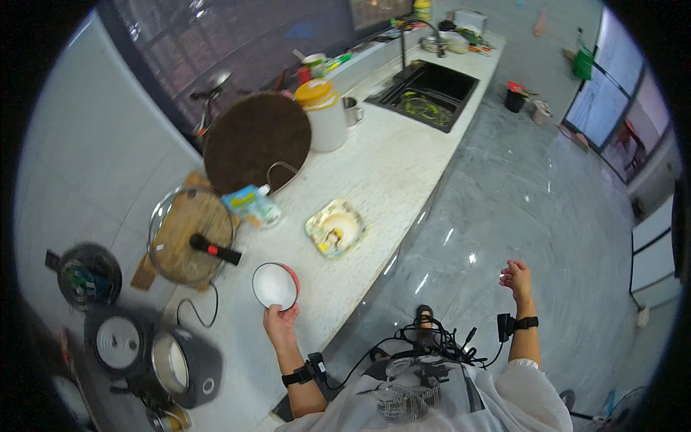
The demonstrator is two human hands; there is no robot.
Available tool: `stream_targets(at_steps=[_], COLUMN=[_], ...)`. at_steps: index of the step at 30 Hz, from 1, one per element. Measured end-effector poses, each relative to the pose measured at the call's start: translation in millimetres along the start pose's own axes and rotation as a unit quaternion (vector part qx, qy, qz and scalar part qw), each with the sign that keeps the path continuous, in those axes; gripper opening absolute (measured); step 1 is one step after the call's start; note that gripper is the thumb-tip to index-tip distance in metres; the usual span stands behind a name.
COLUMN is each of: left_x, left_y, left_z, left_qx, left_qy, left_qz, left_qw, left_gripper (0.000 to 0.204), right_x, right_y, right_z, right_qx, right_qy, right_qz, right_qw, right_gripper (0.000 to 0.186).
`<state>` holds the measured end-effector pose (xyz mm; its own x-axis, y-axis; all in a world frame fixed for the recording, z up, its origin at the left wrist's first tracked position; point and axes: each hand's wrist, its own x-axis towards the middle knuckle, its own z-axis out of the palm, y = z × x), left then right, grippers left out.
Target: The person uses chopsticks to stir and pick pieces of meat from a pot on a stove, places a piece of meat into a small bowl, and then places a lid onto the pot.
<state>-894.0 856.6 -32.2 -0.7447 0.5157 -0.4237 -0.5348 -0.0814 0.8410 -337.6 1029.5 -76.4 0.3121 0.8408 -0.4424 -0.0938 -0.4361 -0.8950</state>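
Observation:
My left hand [279,322] grips the near rim of a bowl [275,286], white inside and red outside, at the counter's left part. The bowl appears to hold nothing. A square patterned dish [336,229] with a pale centre lies farther right on the counter. Out to the right, over the floor, my right hand [516,277] hangs in the air with loosely bent fingers, and I see nothing held in it. An opened rice cooker [188,369] with a pale inner pot stands left of my left forearm.
A glass lid [160,223] with a black-and-red knob leans on a wooden cutting board [188,241]. Behind stand a large dark round board [255,140], a blue pouch [252,207] and a yellow-lidded jar [322,119]. A black sink [439,90] lies farther along. Black cables [443,344] hang before me.

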Motion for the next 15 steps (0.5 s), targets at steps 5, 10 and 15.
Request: stream_targets(at_steps=[5,10,15], left_x=[4,-7,-39], left_y=[-26,-79,-132], left_z=[115,238,362], left_qx=[0.044,0.080,0.087], left_qy=[-0.114,-0.196,-0.233], left_qz=[-0.037,-0.054,-0.076], left_qw=[0.992,0.976,0.966], left_gripper=[0.031,0.030,0.031], right_x=[22,73,151], right_y=[18,35,21], right_z=[-71,-146,-245], right_qx=[0.054,0.090,0.090], right_qy=[0.061,0.102,0.165], right_qz=[0.006,0.018,0.022], right_qw=[0.997,0.991,0.982], right_gripper=[0.023,0.023,0.028])
